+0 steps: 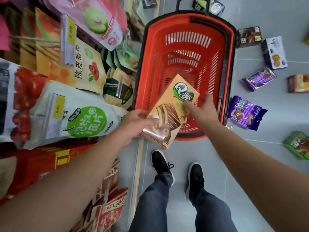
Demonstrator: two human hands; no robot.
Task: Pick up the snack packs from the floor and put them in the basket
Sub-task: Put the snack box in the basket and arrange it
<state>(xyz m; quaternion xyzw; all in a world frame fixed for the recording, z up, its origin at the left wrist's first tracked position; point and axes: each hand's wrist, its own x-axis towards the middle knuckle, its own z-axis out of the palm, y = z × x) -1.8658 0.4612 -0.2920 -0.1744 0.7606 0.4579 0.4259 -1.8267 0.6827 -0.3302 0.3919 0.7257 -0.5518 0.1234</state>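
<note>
A red plastic basket point(222, 52) stands on the grey floor in front of my feet. Over its near rim I hold a tan snack box point(173, 104) with a chocolate cake picture. My left hand point(135, 121) grips the box's lower left edge. On the box's right side rests my right hand point(203, 106), fingers spread. Loose packs lie on the floor to the right: two purple bags point(258, 78) point(245, 113), a white and purple box point(274, 52), a dark brown box point(249, 36) and a green pack point(297, 144).
Store shelves point(50, 91) packed with hanging snack bags fill the left side, right beside the basket. The basket's black handle point(194, 2) points away from me. More packs lie beyond it at the top point(215, 6) and at the right edge point(298, 83). My shoes point(161, 163) stand behind the basket.
</note>
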